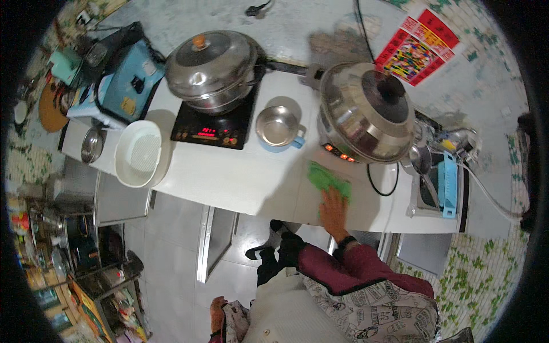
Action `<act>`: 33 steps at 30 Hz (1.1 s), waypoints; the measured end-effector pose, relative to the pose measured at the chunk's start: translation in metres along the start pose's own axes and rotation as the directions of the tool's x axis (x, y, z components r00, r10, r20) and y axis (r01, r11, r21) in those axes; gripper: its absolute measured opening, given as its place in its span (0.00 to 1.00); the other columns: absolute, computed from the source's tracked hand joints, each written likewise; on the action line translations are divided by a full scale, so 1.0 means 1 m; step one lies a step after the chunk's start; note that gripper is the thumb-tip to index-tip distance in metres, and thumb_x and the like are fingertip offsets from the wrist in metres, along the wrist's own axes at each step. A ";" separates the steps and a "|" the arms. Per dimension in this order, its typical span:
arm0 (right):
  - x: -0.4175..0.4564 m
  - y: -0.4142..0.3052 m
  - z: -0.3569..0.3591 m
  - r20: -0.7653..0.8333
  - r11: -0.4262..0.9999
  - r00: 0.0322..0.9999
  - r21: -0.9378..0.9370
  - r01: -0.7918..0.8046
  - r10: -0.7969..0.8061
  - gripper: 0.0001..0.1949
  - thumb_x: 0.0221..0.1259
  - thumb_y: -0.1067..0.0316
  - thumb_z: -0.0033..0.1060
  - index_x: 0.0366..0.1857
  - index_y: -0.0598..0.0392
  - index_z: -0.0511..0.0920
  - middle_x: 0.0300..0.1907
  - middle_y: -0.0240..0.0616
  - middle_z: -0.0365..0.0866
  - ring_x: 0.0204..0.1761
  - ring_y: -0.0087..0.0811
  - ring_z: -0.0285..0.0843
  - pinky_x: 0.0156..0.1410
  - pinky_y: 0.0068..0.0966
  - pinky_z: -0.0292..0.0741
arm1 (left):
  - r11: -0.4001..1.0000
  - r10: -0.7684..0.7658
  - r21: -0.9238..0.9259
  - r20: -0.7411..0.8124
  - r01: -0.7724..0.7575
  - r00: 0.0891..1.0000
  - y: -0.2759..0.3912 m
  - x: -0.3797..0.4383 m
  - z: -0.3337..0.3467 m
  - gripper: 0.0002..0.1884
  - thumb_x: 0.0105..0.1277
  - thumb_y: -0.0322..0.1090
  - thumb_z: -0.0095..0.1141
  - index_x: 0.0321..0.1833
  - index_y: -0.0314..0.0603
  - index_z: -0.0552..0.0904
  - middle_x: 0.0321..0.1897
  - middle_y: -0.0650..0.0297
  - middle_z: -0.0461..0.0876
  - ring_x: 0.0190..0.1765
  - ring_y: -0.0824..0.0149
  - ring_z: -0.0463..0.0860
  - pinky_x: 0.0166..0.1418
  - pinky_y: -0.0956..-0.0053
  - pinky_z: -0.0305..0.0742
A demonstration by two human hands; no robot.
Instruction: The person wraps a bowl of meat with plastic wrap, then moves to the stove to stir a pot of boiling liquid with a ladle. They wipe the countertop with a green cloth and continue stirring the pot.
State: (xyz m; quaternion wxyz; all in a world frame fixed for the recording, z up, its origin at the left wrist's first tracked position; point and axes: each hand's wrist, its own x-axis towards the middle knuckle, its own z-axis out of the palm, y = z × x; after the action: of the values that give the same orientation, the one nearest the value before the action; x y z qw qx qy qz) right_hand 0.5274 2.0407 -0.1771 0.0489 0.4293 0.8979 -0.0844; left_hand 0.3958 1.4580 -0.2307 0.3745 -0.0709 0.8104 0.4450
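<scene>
My right hand (334, 213) lies flat with its fingers on a green cloth (328, 178) on the white countertop (223, 176). Just beyond the cloth stands a large steel pot with a domed lid (364, 115), with lit red buttons below it. Low in the view, my left hand (217, 315) hangs beside my body, away from the counter; its fingers are hard to make out. A steel cup with a blue base and handle (278, 127) stands left of the large pot. Farther left, another lidded steel pot (212, 70) sits on a black induction cooker (210, 130) with a lit display.
A white plastic basin (139, 154) and a small steel bowl (92, 145) stand at the counter's left. On the right are a sink with a light blue basket (448, 184), a ladle and a black cable (381, 194). Cabinet doors (210, 244) stand ajar below the counter.
</scene>
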 end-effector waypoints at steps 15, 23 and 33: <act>0.022 -0.020 0.010 0.016 0.842 0.842 0.046 0.538 -0.539 0.26 0.70 0.57 0.45 0.71 0.44 0.62 0.74 0.39 0.58 0.76 0.46 0.49 0.77 0.56 0.46 | 0.742 -0.338 -0.530 0.234 0.411 0.912 0.001 -0.003 0.007 0.18 0.69 0.46 0.51 0.51 0.39 0.79 0.39 0.59 0.82 0.37 0.64 0.80 0.46 0.69 0.76; 0.121 -0.167 0.010 -0.169 0.554 0.570 0.135 0.821 -0.804 0.24 0.70 0.59 0.47 0.70 0.42 0.66 0.72 0.32 0.64 0.74 0.37 0.56 0.80 0.44 0.46 | 0.818 -0.507 -0.404 -0.171 0.409 0.845 0.111 -0.123 0.060 0.20 0.69 0.50 0.48 0.50 0.40 0.78 0.39 0.57 0.82 0.38 0.57 0.81 0.46 0.61 0.77; 0.128 -0.220 0.011 -0.127 0.462 0.493 0.212 0.861 -0.861 0.23 0.67 0.69 0.49 0.66 0.44 0.70 0.67 0.34 0.68 0.69 0.41 0.62 0.72 0.40 0.60 | 0.724 -0.427 -0.616 -0.047 0.311 0.903 -0.068 -0.090 0.085 0.18 0.70 0.40 0.47 0.54 0.35 0.79 0.41 0.55 0.84 0.46 0.59 0.82 0.53 0.66 0.77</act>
State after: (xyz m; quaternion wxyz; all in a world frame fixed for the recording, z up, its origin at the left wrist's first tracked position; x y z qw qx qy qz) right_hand 0.2759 2.0005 -0.1843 -0.0549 -0.0786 0.9734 -0.2082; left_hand 0.5368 1.4639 -0.2436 0.3373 -0.3861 0.6297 0.5836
